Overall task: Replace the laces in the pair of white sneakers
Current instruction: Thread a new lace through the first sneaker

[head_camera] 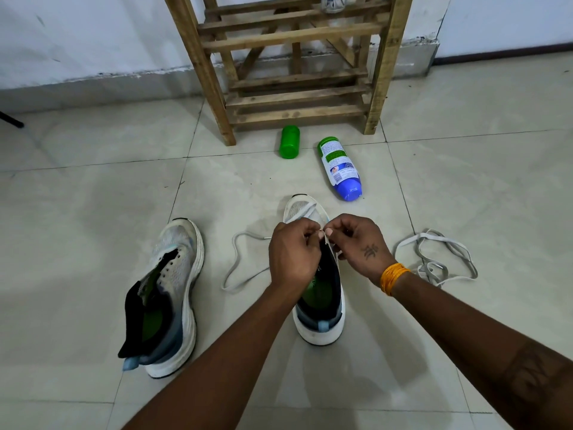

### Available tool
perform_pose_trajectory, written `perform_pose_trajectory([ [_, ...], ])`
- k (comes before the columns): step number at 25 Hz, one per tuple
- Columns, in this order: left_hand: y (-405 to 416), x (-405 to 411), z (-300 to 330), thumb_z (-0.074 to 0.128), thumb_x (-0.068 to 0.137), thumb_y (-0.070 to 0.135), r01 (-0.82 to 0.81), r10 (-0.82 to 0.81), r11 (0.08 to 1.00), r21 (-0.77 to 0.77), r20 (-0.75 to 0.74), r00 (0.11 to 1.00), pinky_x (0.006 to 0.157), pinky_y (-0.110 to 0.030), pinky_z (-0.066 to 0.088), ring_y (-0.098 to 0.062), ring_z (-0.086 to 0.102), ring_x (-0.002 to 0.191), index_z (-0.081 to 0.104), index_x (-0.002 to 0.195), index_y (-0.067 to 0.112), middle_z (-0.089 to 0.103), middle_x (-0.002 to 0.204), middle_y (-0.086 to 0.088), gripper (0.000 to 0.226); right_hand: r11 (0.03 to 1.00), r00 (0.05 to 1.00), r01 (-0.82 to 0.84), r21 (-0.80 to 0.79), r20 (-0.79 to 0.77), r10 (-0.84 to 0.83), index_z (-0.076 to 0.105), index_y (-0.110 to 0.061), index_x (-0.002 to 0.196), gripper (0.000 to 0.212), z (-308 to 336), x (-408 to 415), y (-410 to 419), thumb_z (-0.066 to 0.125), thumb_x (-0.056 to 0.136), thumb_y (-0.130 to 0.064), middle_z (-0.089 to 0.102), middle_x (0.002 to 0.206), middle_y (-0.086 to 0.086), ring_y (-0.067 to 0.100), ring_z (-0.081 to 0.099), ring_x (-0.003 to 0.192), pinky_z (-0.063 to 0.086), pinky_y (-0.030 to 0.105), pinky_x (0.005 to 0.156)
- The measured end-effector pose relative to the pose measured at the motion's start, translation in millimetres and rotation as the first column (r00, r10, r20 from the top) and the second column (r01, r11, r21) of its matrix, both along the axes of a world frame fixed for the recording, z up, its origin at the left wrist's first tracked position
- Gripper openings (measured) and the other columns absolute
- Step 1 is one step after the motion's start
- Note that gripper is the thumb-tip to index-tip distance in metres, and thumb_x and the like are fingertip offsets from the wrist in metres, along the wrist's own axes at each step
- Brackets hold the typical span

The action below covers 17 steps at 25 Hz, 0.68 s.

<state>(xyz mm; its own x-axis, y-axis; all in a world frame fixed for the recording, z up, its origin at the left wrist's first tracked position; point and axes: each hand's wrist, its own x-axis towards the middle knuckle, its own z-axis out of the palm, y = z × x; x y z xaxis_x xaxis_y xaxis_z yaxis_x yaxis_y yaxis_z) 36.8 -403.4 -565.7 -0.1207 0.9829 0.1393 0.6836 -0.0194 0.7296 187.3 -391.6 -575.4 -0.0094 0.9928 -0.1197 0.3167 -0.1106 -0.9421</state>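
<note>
Fingers of both hands pinch a lace over the right sneaker.

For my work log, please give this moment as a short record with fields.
left hand: left hand pinches the lace
right hand: right hand pinches the same lace
shoe in work: right sneaker, partly laced
other shoe: left sneaker, no lace, tongue out
loose lace: spare lace, on floor at right
beyond: green cap, bottle lying down
</note>
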Motion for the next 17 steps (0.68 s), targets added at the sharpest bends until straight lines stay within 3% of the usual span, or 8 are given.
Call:
perform_pose_trajectory([
  [2, -10.9, -7.6, -3.5, 0.070, 0.078, 0.011, 0.000, 0.001, 0.996, 0.089, -0.003, 1.000, 0.079, -0.026, 0.047, -0.015, 0.058, 0.091, 0.071, 0.097, 0.021, 0.068, 0.094, 0.008, 0.022, 0.999, 0.998, 0.023, 0.035, 0.062, -0.026, 0.066, -0.022, 0.083, 0.015, -3.1, 0.5, 2.5, 0.062, 0.097, -0.019, 0.068, 0.074, 0.004, 0.023, 0.067, 0.067, 0.056, 0.038, 0.064],
  [6, -30.2, -15.0, -8.9, 0.061, 0.069, 0.000, -0.066, 0.056, 0.990, 0.128, 0.085, 0.995, 0.064, -0.027, 0.044, -0.014, 0.054, 0.078, 0.055, 0.086, 0.016, 0.052, 0.087, 0.005, 0.025, 0.973, 0.977, 0.211, -0.095, 0.058, -0.206, 0.061, -0.016, 0.090, 0.012, -19.8, 7.9, 3.2, 0.053, 0.099, -0.019, 0.068, 0.082, 0.008, 0.025, 0.069, 0.064, 0.060, 0.049, 0.062],
  [8, -31.6, -14.5, -9.4, 0.060, 0.070, -0.002, -0.136, 0.119, 0.984, 0.114, 0.149, 0.982, 0.062, -0.033, 0.046, -0.016, 0.054, 0.075, 0.053, 0.085, 0.015, 0.053, 0.085, 0.005, 0.024, 0.956, 0.908, 0.289, -0.055, 0.334, -0.255, 0.061, -0.010, 0.095, 0.015, -31.1, 26.7, 4.7, 0.051, 0.099, -0.020, 0.069, 0.087, 0.015, 0.039, 0.069, 0.079, 0.057, 0.051, 0.069],
  [9, -31.6, -14.0, -9.6, 0.060, 0.071, -0.002, -0.169, 0.150, 0.981, 0.098, 0.177, 0.973, 0.063, -0.036, 0.047, -0.016, 0.054, 0.074, 0.053, 0.085, 0.015, 0.054, 0.084, 0.005, 0.023, 0.956, 0.829, 0.291, -0.030, 0.507, -0.236, 0.061, -0.006, 0.098, 0.018, -33.2, 37.7, 4.5, 0.050, 0.099, -0.020, 0.070, 0.090, 0.018, 0.042, 0.067, 0.087, 0.054, 0.048, 0.073],
  [11, -33.9, -12.5, -7.9, 0.060, 0.072, 0.003, -0.203, 0.182, 0.977, 0.073, 0.223, 0.958, 0.064, -0.037, 0.048, -0.015, 0.055, 0.073, 0.054, 0.083, 0.016, 0.055, 0.082, 0.006, 0.019, 0.974, 0.737, 0.212, 0.075, 0.642, -0.210, 0.061, -0.005, 0.109, 0.020, -28.6, 50.4, 1.1, 0.052, 0.099, -0.020, 0.070, 0.086, 0.018, 0.043, 0.065, 0.089, 0.052, 0.045, 0.073],
  [13, -37.7, -12.0, -10.2, 0.062, 0.073, 0.008, -0.199, 0.173, 0.977, 0.071, 0.267, 0.948, 0.065, -0.037, 0.050, -0.017, 0.057, 0.073, 0.054, 0.083, 0.019, 0.057, 0.081, 0.005, 0.016, 0.982, 0.805, 0.024, 0.188, 0.579, -0.130, 0.060, -0.014, 0.122, 0.026, -11.5, 39.5, -3.1, 0.057, 0.096, -0.020, 0.069, 0.075, 0.007, 0.037, 0.065, 0.079, 0.050, 0.040, 0.067],
  [15, -42.4, -10.7, -14.2, 0.065, 0.076, 0.011, -0.199, 0.170, 0.977, 0.074, 0.283, 0.944, 0.067, -0.037, 0.051, -0.018, 0.058, 0.074, 0.054, 0.083, 0.019, 0.058, 0.080, 0.004, 0.015, 0.944, 0.825, -0.215, 0.251, 0.564, 0.038, 0.062, -0.025, 0.116, 0.023, 1.2, 17.7, -6.9, 0.061, 0.094, -0.023, 0.068, 0.072, -0.003, 0.029, 0.064, 0.074, 0.048, 0.037, 0.064],
  [17, -43.1, -11.9, -16.5, 0.066, 0.078, 0.011, -0.214, 0.186, 0.974, 0.074, 0.276, 0.943, 0.067, -0.038, 0.050, -0.017, 0.057, 0.073, 0.054, 0.082, 0.018, 0.058, 0.079, 0.003, 0.015, 0.913, 0.768, -0.321, 0.251, 0.633, 0.096, 0.064, -0.026, 0.100, 0.008, -1.1, 1.6, -9.0, 0.062, 0.093, -0.026, 0.070, 0.079, -0.003, 0.028, 0.065, 0.078, 0.049, 0.038, 0.063],
])
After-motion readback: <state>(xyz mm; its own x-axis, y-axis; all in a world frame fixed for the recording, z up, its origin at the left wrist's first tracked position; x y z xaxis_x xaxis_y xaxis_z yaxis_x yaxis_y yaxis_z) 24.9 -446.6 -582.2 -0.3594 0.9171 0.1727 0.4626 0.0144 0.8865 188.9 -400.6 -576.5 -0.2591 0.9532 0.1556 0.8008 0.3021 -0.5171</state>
